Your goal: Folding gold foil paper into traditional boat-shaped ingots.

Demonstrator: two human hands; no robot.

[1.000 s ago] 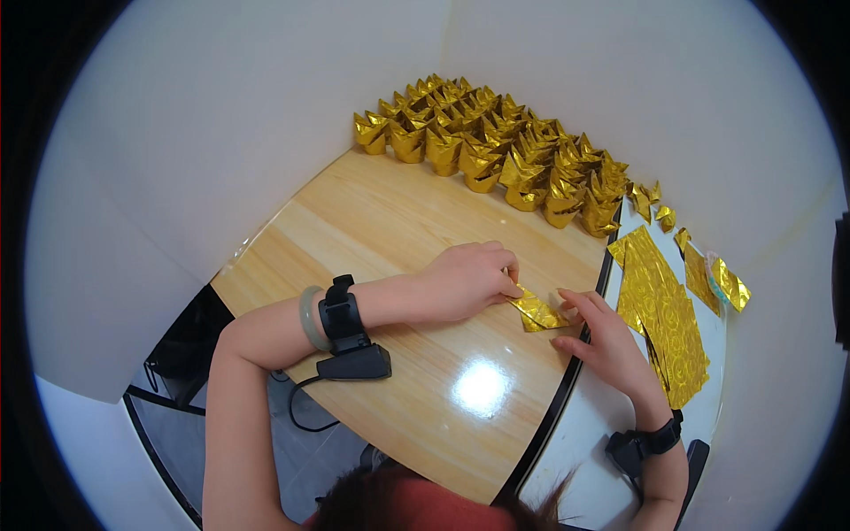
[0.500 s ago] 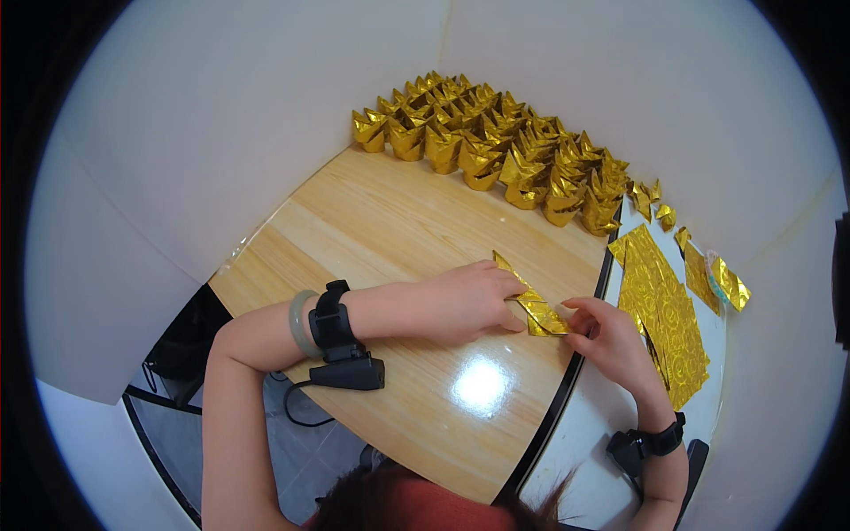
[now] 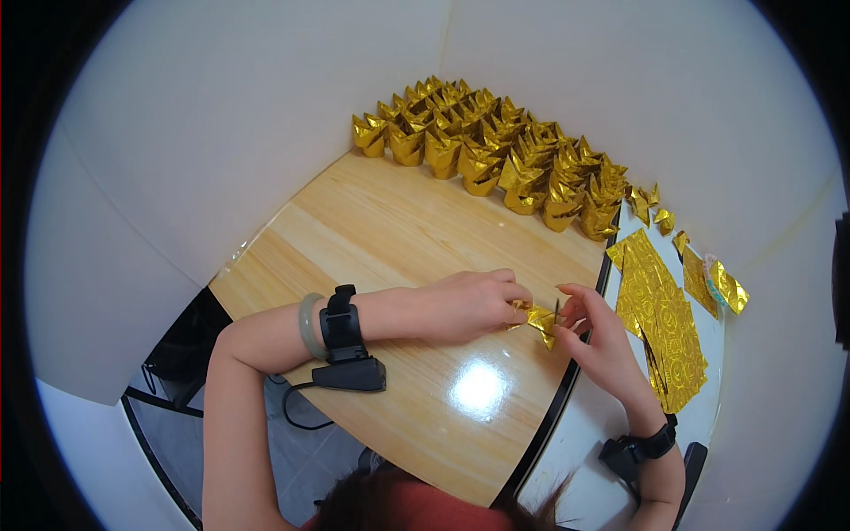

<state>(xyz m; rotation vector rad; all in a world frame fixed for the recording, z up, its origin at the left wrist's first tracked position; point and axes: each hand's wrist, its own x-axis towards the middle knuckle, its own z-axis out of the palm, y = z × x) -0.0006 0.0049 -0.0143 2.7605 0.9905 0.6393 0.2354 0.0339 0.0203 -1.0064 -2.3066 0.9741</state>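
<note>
Gold paper boats (image 3: pixel 481 168) stand beyond, seven in front; paper sheets (image 3: pixel 664 327) lie right. Left hand (image 3: pixel 469 305) and right hand (image 3: pixel 595 329) pinch one strip (image 3: pixel 541 319).

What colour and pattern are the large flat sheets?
The large flat sheets are gold with curling patterns, clearest in the head view.

Shiny paper (image 3: pixel 541 319) in my grip, perhaps foil-faced
Glossy wood-grain tabletop (image 3: pixel 372 221); embossed, shiny sheets (image 3: pixel 662 319) at three o'clock.
</note>
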